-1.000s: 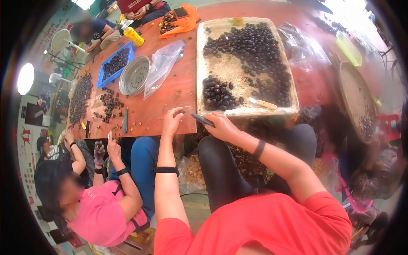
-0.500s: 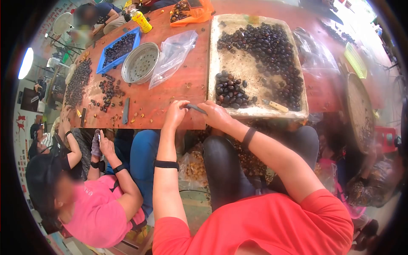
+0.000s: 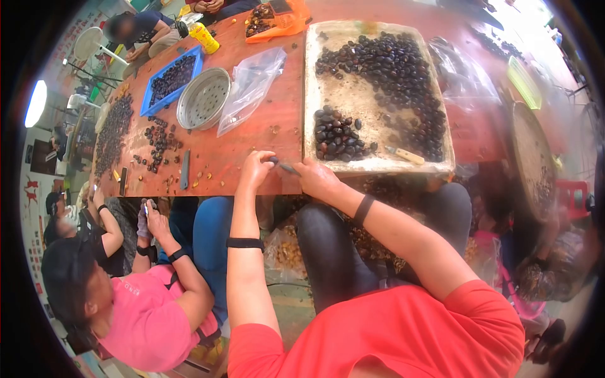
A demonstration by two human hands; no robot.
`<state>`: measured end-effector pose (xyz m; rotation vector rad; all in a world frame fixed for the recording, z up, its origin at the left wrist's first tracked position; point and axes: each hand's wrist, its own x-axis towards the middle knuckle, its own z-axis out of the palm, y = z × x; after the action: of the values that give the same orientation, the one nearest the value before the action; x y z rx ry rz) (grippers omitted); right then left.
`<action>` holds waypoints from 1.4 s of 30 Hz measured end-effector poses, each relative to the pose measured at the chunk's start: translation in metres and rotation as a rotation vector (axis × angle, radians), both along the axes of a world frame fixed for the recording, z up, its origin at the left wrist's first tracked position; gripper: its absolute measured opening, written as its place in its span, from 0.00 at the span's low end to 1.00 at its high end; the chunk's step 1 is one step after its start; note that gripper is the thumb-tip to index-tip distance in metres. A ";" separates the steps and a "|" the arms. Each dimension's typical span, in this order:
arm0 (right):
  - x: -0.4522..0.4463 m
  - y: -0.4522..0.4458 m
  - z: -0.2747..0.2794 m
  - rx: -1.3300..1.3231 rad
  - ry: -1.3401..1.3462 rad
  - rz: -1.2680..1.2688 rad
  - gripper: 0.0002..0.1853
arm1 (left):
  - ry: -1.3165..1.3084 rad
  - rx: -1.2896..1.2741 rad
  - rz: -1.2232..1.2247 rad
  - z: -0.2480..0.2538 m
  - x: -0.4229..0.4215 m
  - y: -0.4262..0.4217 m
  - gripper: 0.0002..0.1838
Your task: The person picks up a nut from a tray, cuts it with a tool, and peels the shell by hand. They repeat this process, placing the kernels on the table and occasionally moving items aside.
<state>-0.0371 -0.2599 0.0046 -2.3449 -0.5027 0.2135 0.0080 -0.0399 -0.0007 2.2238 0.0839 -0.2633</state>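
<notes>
My left hand (image 3: 255, 169) is over the front edge of the red table (image 3: 265, 142), its fingers pinched on a small dark nut (image 3: 273, 160). My right hand (image 3: 317, 179) is closed on a dark grey tool (image 3: 289, 169), whose tip points left at the nut, close to it. Whether tip and nut touch is too small to tell. Just behind my right hand stands a white tray (image 3: 340, 167). A pile of dark nuts (image 3: 340, 135) lies in its near left corner, more spread across its back and right. A wooden-handled knife (image 3: 405, 155) rests in it.
Left on the table are a metal strainer (image 3: 203, 99), a plastic bag (image 3: 252, 88), a blue tray (image 3: 146, 104), a yellow bottle (image 3: 205, 38) and another grey tool (image 3: 184, 170). A co-worker in pink (image 3: 148, 315) sits at my left. A round woven tray (image 3: 532, 157) leans at right.
The tool first moved left to my left hand; since half a second ago my hands have drawn slightly apart. The view has shifted a little. The co-worker's hands have moved.
</notes>
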 end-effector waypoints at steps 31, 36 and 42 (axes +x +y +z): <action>-0.015 0.008 -0.013 0.218 0.003 -0.130 0.12 | -0.110 0.169 0.101 -0.018 -0.007 -0.006 0.14; -0.025 -0.021 -0.013 0.179 0.076 -0.084 0.18 | -0.220 0.152 0.041 0.000 -0.002 -0.035 0.15; -0.073 -0.095 0.004 0.204 0.040 -0.154 0.19 | -0.335 0.158 -0.359 0.060 0.001 -0.175 0.15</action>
<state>-0.1098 -0.3546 0.0090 -2.1630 -0.3066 0.1299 0.0086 -0.2150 0.0591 2.4010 -0.4947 -0.0756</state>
